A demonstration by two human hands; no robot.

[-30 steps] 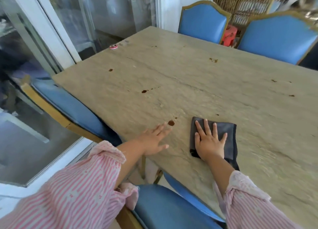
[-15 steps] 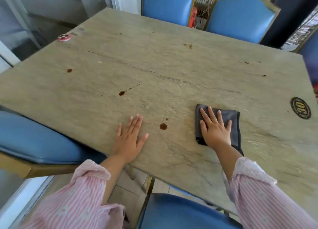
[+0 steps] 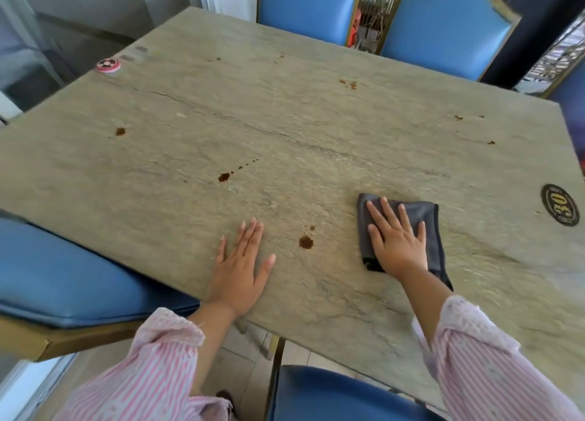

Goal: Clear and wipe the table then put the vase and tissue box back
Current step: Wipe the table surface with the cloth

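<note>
Wiping | right hand (image 3: 397, 245), fingers spread, presses folded grey cloth (image 3: 427, 218) flat, near right | left hand (image 3: 242, 268), spread flat, apparently braces on tabletop (image 3: 285, 104) | brown stain (image 3: 306, 242) between them | vase, tissue box unseen

The table (image 3: 332, 126) is a pale grey-green slab with a stone-like grain and a thin dark crack line running across its middle. Brown stains dot it. The largest spot (image 3: 306, 242) lies near the front edge, a second spot (image 3: 223, 177) with a trail of small drops sits toward the middle, a third spot (image 3: 120, 131) is off to the left, and small specks (faint, scattered) mark the far side. A dark grey cloth (image 3: 425, 221), folded into a rough square, lies flat on the top to the right of the largest spot, apart from it, with the right hand (image 3: 399, 246) spread flat on it.
</note>
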